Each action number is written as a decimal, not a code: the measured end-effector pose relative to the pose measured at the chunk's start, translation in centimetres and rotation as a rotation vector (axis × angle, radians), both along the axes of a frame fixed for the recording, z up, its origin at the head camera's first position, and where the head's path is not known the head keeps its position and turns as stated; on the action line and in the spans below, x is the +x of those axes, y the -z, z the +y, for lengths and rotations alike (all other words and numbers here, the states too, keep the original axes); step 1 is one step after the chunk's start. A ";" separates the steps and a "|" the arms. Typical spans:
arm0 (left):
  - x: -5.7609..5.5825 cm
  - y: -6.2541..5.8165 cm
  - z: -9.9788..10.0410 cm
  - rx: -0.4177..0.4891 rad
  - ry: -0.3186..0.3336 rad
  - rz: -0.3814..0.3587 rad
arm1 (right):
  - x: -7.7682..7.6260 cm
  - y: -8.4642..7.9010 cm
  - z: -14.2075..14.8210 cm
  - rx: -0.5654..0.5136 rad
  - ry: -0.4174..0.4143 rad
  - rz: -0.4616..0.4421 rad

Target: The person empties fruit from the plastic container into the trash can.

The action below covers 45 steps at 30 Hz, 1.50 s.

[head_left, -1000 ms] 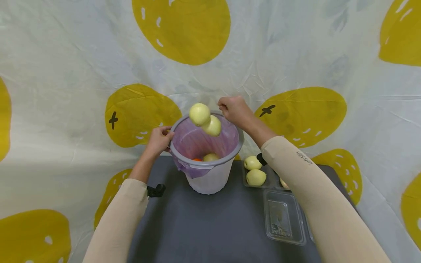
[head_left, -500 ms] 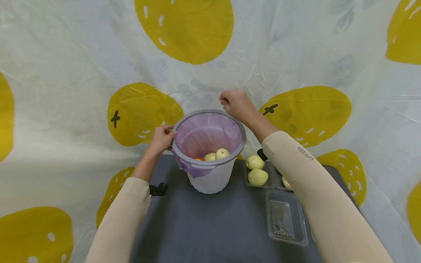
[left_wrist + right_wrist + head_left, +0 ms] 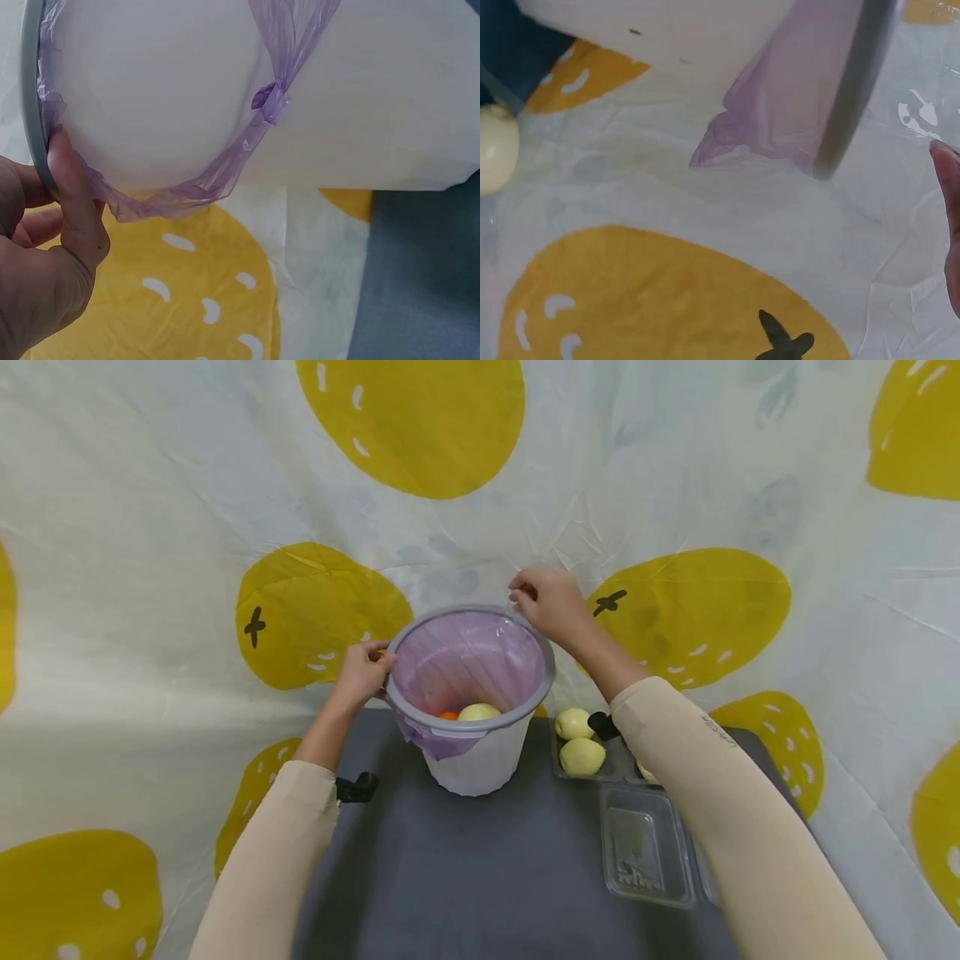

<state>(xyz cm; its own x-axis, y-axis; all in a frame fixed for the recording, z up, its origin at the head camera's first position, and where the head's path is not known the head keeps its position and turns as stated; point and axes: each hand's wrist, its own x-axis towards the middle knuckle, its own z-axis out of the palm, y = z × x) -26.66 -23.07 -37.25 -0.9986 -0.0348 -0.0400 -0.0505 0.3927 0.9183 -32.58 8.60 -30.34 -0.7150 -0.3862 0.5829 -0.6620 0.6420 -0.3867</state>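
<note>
In the head view, a white bin [image 3: 480, 764] with a grey rim and a purple bag liner [image 3: 468, 647] stands on the dark table. My left hand [image 3: 363, 672] grips its left rim, thumb over the edge, also seen in the left wrist view. A pale yellow fruit [image 3: 478, 712] and an orange item [image 3: 448, 716] show low inside. Above the far right rim, my right hand [image 3: 553, 602] has curled fingers; a see-through plastic container [image 3: 919, 112] shows only by its glints at the fingertips in the right wrist view.
Right of the bin, a clear tray holds two pale yellow fruits [image 3: 582, 757]; more lies partly under the right forearm. A clear plastic container [image 3: 647, 847] lies nearer on the table. A patterned cloth [image 3: 225, 485] hangs close behind the bin.
Two pale yellow fruits in mid-air over the bin one second ago have dropped inside it. My right hand has shifted slightly right; my left hand keeps its grip on the rim.
</note>
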 end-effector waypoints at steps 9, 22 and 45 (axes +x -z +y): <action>0.1 -0.5 -0.4 -0.014 -0.008 -0.007 | 1.9 0.3 2.1 -0.222 -0.005 -0.006; 0.1 -0.2 -0.1 -0.005 -0.017 -0.008 | 6.5 0.5 7.0 -0.485 -0.013 -0.111; 0.7 -0.5 0.2 -0.016 -0.003 0.003 | 13.3 8.9 14.9 -0.721 0.130 -0.281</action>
